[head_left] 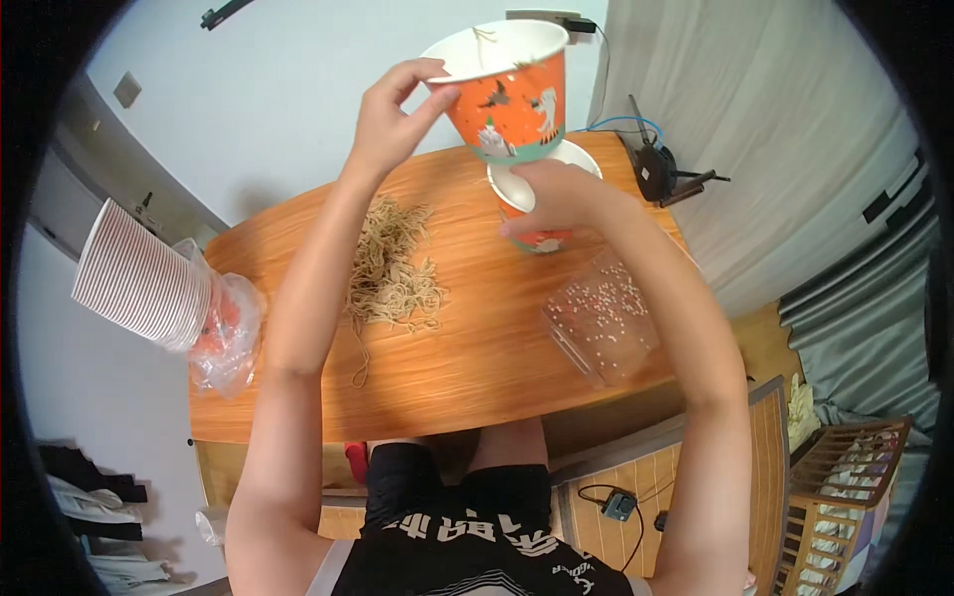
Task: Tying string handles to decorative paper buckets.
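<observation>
Orange paper cup [507,94] w/ cartoon prints and a white inside is lifted well above the wooden worktop [467,348], tilted a bit so its open mouth faces up and toward the camera; a few thin strands cling near the rim. Left hand [393,119] pinches it at the rim/upper wall, thumb on the outer side, fingers curled over the top edge, so the hand is partly closed around the cup's edge, not spread. Right hand [556,199] sits lower, palm down, fingers pressed onto a second orange cup [532,214] that stands on the worktop just under the raised one; can't tell exactly how tight that grip is, but the hand looks closed over its rim, prob. steadying it while the upper cup comes free of it, judging by how the two line up. Heap of tan noodle-like strands [393,268] lies loose on the worktop, left of the cups, near the left forearm, within easy reach. Clear plastic box [601,318] w/ small pinkish beads sits right of centre, near the front edge, beside the right forearm. Far left: a stack of white ribbed paper cups [139,283] lying on its side, half out of a clear plastic bag [229,333], at the worktop's left end. Black gadget w/ cables [656,169] at the far right corner, apart from the work.
</observation>
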A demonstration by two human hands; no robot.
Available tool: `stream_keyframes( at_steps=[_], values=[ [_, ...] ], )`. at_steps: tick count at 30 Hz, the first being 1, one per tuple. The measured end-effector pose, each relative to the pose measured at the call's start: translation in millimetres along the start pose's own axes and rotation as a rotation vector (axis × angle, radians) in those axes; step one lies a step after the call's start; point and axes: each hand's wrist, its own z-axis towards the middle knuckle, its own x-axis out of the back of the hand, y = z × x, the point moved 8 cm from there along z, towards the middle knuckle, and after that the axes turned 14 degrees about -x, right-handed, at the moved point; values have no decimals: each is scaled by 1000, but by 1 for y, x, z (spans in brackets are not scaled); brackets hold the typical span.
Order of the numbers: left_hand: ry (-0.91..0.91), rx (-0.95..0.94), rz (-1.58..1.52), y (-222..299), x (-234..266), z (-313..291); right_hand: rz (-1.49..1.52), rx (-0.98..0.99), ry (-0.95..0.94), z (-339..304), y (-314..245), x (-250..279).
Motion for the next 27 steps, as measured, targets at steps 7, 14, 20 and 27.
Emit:
stream_keyframes(
  at_steps=[7, 14, 20, 27],
  values=[
    [-171, -77, -28, 10, -9, -6, -252, -130, -406, 10, 2, -43],
    [-325, -31, -174, 0, -35, -24, -272, -8, -17, -47, 9, -18],
    [-289, 10, -199, -3, -20, -34, -199, -18, 91, -58, 6, -11],
    [-409, 39, -182, -2, -10, -51, 20, 100, 204, -69, 14, -4]
  ],
)
